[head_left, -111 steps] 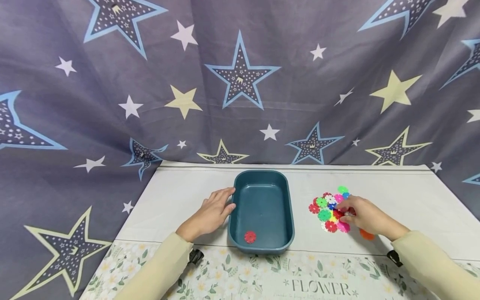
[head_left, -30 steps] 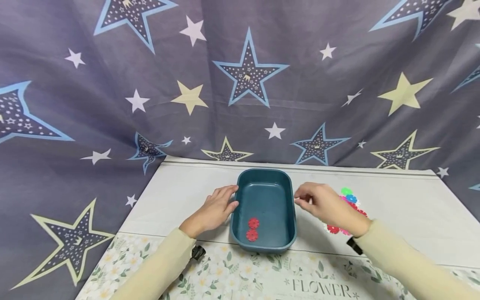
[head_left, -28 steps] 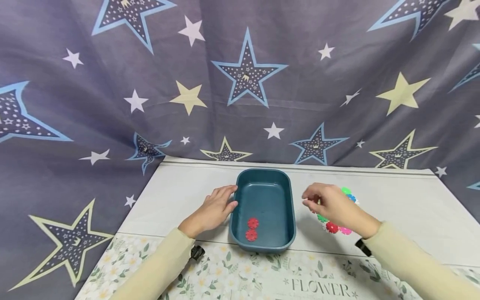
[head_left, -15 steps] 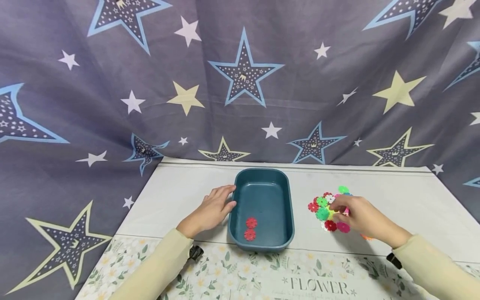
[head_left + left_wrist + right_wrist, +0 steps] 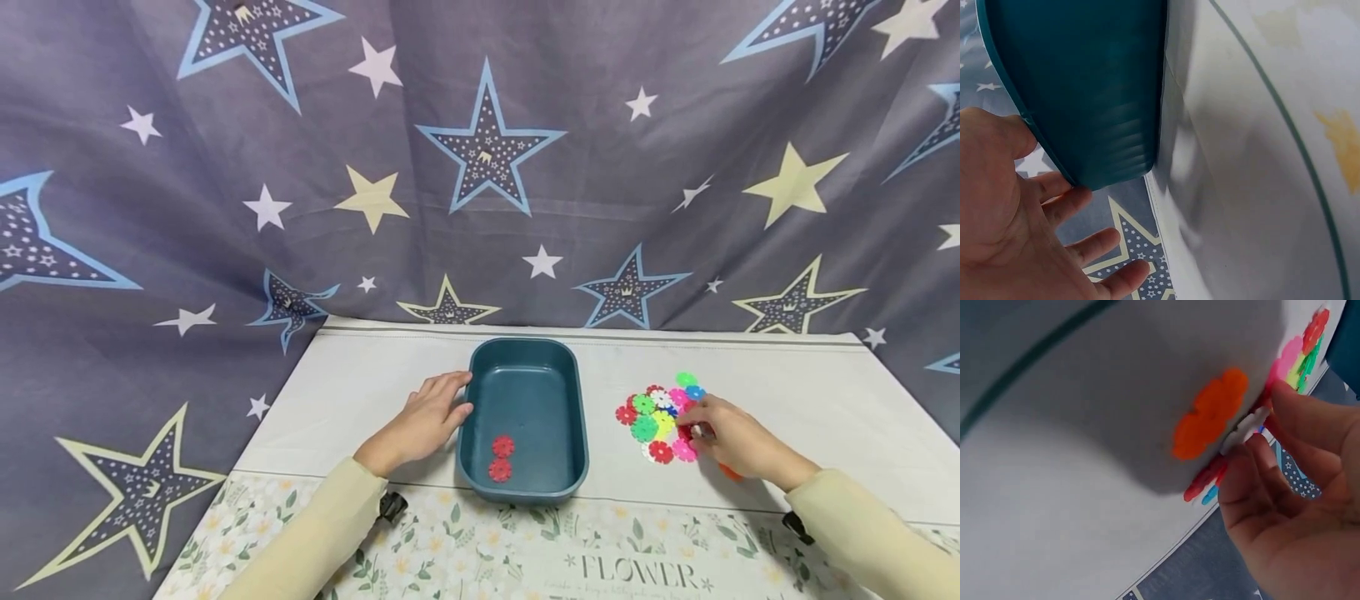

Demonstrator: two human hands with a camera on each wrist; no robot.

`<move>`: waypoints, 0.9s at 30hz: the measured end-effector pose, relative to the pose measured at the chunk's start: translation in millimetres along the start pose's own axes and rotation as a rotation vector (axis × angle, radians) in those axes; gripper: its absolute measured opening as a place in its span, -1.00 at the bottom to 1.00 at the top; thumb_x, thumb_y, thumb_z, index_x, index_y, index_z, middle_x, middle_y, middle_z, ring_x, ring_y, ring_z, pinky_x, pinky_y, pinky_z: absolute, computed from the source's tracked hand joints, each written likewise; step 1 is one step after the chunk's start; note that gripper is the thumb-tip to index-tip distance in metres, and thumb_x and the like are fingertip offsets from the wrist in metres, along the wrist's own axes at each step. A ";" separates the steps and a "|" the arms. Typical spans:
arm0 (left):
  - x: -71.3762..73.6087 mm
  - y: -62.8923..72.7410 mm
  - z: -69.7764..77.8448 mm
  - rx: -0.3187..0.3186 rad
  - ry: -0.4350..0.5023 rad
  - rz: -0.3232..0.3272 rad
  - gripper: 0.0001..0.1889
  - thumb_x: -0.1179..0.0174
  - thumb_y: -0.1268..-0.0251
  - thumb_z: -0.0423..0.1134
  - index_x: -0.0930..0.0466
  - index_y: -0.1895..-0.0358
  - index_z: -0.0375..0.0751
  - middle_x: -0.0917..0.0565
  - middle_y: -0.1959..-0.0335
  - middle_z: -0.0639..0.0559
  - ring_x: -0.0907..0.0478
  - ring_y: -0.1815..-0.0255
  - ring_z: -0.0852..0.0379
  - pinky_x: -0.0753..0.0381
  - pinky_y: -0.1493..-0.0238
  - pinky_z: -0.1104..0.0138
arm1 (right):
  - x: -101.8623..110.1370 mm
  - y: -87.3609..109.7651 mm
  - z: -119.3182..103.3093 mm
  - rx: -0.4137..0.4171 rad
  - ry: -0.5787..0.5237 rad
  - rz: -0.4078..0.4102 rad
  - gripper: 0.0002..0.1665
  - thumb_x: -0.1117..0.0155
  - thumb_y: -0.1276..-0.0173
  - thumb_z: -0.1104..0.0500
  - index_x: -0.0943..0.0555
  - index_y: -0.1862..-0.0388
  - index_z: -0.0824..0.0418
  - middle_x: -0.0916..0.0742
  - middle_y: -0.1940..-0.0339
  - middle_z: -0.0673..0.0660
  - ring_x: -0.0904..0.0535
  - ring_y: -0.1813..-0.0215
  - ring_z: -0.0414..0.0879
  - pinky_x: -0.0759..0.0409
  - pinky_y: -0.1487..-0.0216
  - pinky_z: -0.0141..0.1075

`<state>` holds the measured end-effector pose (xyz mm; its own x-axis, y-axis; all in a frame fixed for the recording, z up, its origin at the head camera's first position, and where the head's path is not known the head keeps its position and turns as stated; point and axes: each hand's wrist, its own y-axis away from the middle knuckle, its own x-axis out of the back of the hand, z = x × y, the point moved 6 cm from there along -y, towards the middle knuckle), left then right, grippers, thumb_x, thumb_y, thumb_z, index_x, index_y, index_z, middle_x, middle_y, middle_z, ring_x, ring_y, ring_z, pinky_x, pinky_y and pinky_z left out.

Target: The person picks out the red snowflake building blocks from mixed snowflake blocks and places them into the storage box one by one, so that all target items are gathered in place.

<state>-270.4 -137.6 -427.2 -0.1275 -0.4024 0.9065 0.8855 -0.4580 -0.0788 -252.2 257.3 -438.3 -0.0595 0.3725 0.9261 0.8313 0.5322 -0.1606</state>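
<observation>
Several flower-shaped plastic discs in mixed colours lie in a pile on the table, among them a yellow disc [image 5: 664,423] and a green disc [image 5: 643,429]. My right hand [image 5: 738,437] is at the pile's right side, thumb and forefinger pinching a red disc [image 5: 684,432] there. In the right wrist view a white disc [image 5: 1244,431] lies close by the fingertips. A teal tub [image 5: 525,408] stands left of the pile, holding two red discs [image 5: 502,458] near its front end. My left hand [image 5: 420,421] rests with loosely extended fingers against the tub's left rim, also seen in the left wrist view.
An orange disc [image 5: 731,472] lies apart under the right wrist. White cloth with a floral front band [image 5: 450,542] covers the table. A grey curtain with stars [image 5: 480,250] hangs right behind the back edge.
A second red disc now lies in the tub beside the first. My right hand has gone from the tub's right side back to the pile. The left hand has stayed at the tub.
</observation>
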 end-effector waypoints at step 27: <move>2.0 -0.7 2.4 0.007 -0.001 0.003 -0.48 0.09 -0.50 -0.04 -0.19 -0.41 -0.15 -0.22 -0.40 -0.02 -0.11 -0.38 -0.04 -0.19 -0.15 -0.06 | 30.7 -43.4 -56.2 0.152 -0.151 0.301 -0.67 -0.38 0.00 0.57 -0.70 0.35 0.19 -0.69 0.39 -0.05 -0.58 0.38 -0.25 -0.57 0.35 -0.35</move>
<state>-270.1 -136.1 -424.3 -0.1243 -0.4030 0.9067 0.8889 -0.4514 -0.0788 -259.0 202.9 -383.6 0.0849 0.6320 0.7703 0.7333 0.4838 -0.4777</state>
